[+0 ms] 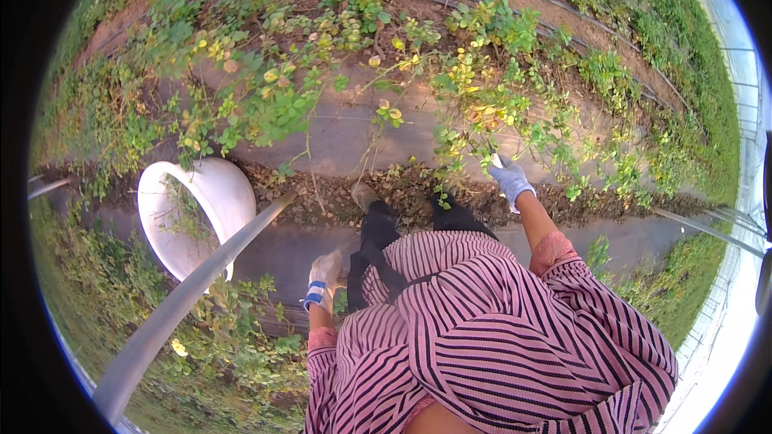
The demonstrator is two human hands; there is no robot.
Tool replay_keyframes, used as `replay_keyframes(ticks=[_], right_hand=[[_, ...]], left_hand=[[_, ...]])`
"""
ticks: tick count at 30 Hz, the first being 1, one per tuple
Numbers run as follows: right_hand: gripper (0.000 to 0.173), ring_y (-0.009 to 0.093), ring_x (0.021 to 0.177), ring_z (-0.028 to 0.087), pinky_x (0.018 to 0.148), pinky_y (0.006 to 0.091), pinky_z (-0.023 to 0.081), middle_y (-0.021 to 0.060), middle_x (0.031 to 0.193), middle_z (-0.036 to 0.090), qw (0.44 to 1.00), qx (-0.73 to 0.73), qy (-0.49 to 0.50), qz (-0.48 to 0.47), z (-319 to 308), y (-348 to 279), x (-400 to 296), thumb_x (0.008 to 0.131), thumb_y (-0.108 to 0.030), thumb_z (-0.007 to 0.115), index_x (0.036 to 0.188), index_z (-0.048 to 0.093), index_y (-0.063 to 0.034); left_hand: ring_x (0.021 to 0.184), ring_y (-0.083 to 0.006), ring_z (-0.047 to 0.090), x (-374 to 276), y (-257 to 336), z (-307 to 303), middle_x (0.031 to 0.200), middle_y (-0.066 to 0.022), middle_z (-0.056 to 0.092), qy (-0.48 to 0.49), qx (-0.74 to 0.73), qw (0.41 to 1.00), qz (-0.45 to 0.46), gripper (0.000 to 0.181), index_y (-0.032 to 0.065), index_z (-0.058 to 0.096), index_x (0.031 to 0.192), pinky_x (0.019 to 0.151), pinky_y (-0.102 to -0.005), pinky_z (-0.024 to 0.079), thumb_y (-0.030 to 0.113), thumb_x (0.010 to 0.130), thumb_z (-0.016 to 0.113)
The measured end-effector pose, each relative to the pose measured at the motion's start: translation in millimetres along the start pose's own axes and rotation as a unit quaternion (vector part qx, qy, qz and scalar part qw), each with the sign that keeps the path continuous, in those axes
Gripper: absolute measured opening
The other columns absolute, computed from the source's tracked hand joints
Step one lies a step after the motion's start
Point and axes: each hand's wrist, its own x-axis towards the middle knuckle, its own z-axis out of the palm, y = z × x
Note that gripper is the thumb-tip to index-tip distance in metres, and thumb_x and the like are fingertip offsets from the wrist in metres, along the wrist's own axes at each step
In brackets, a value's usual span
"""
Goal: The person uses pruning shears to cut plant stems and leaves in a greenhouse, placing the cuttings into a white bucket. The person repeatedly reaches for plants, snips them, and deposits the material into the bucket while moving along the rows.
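Note:
My right hand (511, 179), in a grey-blue work glove, grips a small hand tool (496, 160) with a pale handle and a dark end, probably pruning shears. The tool points into a thorny, rose-like bush (482, 114) with yellowing leaves, and foliage partly hides its tip. My left hand (325, 271) hangs low beside my leg in a whitish glove with a blue-and-white wrist strap. No object shows in it, and its finger pose is unclear. Dry leaves and soil (319, 196) lie around my feet.
A white plastic tub (238, 193) with cut stems inside lies tilted at left. A grey metal pole (199, 280) slants up in front of it. Black ground sheeting (338, 132) runs under the bushes, with drip hoses (470, 0) beyond. Greenhouse film (739, 66) borders the right side.

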Motion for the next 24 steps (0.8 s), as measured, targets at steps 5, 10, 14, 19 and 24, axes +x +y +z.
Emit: replay_keyframes(ticks=[5, 10, 14, 19, 24], right_hand=[[0.063, 0.026, 0.101, 0.071, 0.09, 0.0383, 0.054, 0.0172, 0.117, 0.075, 1.0, -0.003, 0.016, -0.003, -31.0, -24.5, 20.0, 0.09, -0.036, 0.074, 0.142, 0.061, -0.0037], [0.055, 0.024, 0.089, 0.072, 0.08, 0.0369, 0.056, 0.0142, 0.105, 0.075, 1.0, 0.01, -0.014, -0.014, -63.5, -32.6, 59.1, 0.091, -0.03, 0.076, 0.138, 0.063, -0.0046], [0.05, 0.012, 0.062, 0.064, 0.053, 0.0305, 0.051, 0.0057, 0.088, 0.069, 0.947, 0.292, -0.123, 0.054, -72.6, -25.0, 85.6, 0.095, -0.028, 0.076, 0.138, 0.06, -0.008], [0.034, 0.018, 0.065, 0.066, 0.05, 0.0346, 0.054, 0.0056, 0.09, 0.07, 0.847, 0.474, -0.214, 0.11, -47.5, -67.9, 121.6, 0.097, -0.033, 0.075, 0.12, 0.066, -0.0089], [0.029, 0.025, 0.071, 0.065, 0.057, 0.0418, 0.059, 0.0045, 0.095, 0.069, 0.759, 0.601, -0.191, 0.161, 10.2, -72.9, 201.5, 0.099, -0.039, 0.07, 0.113, 0.069, -0.0133]], left_hand=[[0.063, -0.0266, 0.07, 26.7, 156.6, 42.0, 0.076, -0.013, 0.068, -0.059, -0.075, 0.989, -0.111, 0.032, 0.0014, 0.066, 0.09, 0.054, -0.0417, 0.056, 0.033, 0.096, 0.062], [0.068, -0.0279, 0.067, 58.9, 239.0, 117.6, 0.082, -0.0113, 0.064, -0.084, -0.155, 0.972, -0.158, 0.02, 0.0066, 0.06, 0.1, 0.057, -0.0438, 0.058, 0.027, 0.102, 0.058], [0.061, -0.0223, 0.061, 55.5, 268.8, 179.1, 0.075, -0.0079, 0.059, -0.108, -0.144, 0.966, -0.185, 0.023, 0.0053, 0.059, 0.098, 0.057, -0.0413, 0.057, 0.027, 0.098, 0.064], [0.058, -0.0153, 0.058, 50.9, 240.6, 223.1, 0.067, -0.002, 0.061, -0.142, -0.092, 0.967, -0.189, 0.029, 0.0024, 0.064, 0.088, 0.056, -0.0343, 0.047, 0.031, 0.095, 0.065], [0.053, -0.018, 0.057, 43.3, 160.5, 235.1, 0.064, -0.0022, 0.06, -0.073, -0.006, 0.971, -0.226, 0.032, 0.0093, 0.063, 0.079, 0.049, -0.0346, 0.041, 0.036, 0.094, 0.07]])
